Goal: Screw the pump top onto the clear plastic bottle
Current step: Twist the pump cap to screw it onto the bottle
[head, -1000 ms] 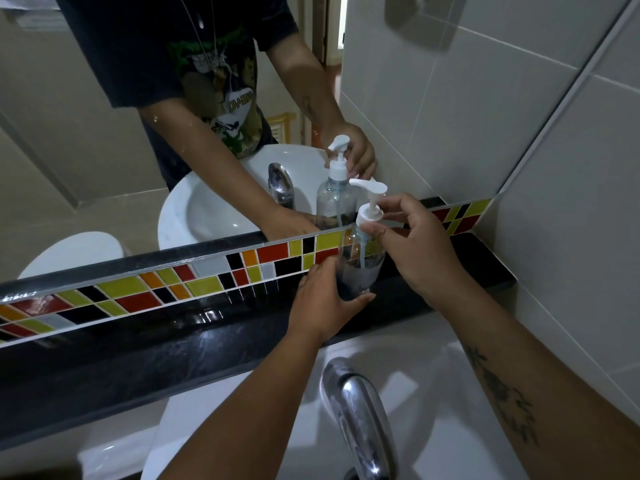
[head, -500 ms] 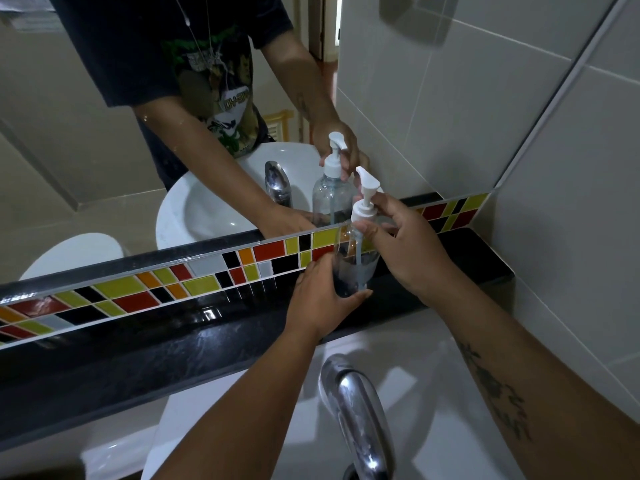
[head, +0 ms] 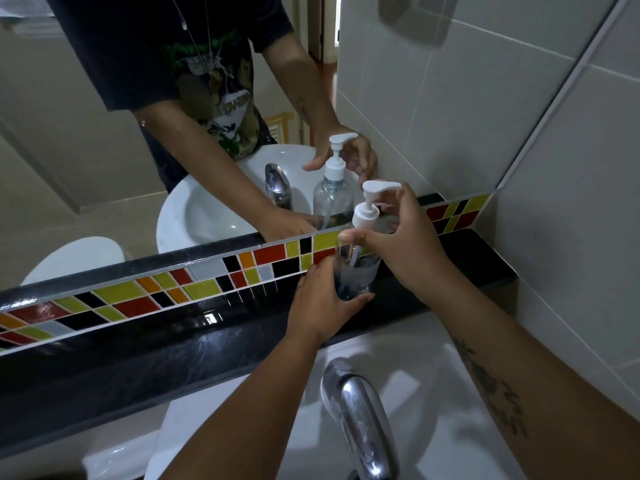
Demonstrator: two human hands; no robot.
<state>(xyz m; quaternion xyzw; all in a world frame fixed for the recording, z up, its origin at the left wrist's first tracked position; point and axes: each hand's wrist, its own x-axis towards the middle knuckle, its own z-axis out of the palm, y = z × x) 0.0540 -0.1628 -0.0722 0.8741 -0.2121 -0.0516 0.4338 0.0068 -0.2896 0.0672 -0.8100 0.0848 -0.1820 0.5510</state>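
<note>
The clear plastic bottle (head: pixel 360 271) stands upright on the black ledge (head: pixel 173 344), below the mirror. Its white pump top (head: pixel 365 213) sits in the neck, with the nozzle pointing right. My left hand (head: pixel 322 306) is wrapped around the bottle's lower body. My right hand (head: pixel 412 251) curves around the neck with its fingers spread. The thumb lies on the bottle's shoulder just under the white collar, and the fingers stand behind the pump. The collar shows bare between them.
A chrome tap (head: pixel 360 427) rises over the white basin (head: pixel 433 386) right below my arms. A band of coloured tiles (head: pixel 131 299) runs behind the ledge. The mirror (head: pixel 86 150) reflects bottle and hands. A grey tiled wall (head: pixel 571 168) closes the right side.
The pump nozzle has swung round and now points right. My right hand has loosened from the collar and spread its fingers. My left hand has kept its hold on the bottle.
</note>
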